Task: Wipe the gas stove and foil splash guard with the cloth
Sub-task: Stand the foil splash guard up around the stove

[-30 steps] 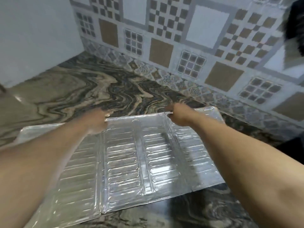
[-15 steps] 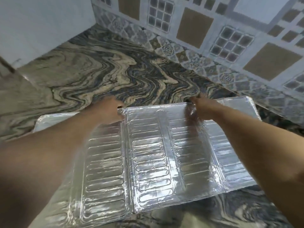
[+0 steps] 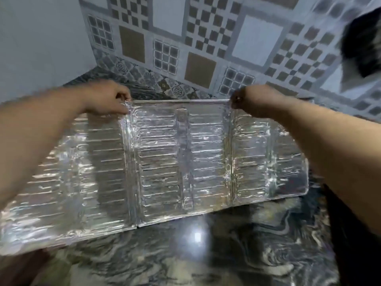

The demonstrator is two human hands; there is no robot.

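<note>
The foil splash guard is a shiny, ribbed, folding panel spanning most of the view over the marbled countertop. It stands tilted up, with its lower edge near the counter and its side panels angled outward. My left hand pinches the top edge at the left fold. My right hand pinches the top edge at the right fold. No cloth and no gas stove are in view. The picture is motion-blurred.
A patterned tile wall runs behind the counter and meets a plain white wall at the left corner. A dark blurred object sits at the upper right. A bright light reflection glares on the counter.
Both hands have lifted the foil splash guard's far edge, raising it from lying flat on the counter to a tilted, near-upright position. The camera view has tipped upward.
</note>
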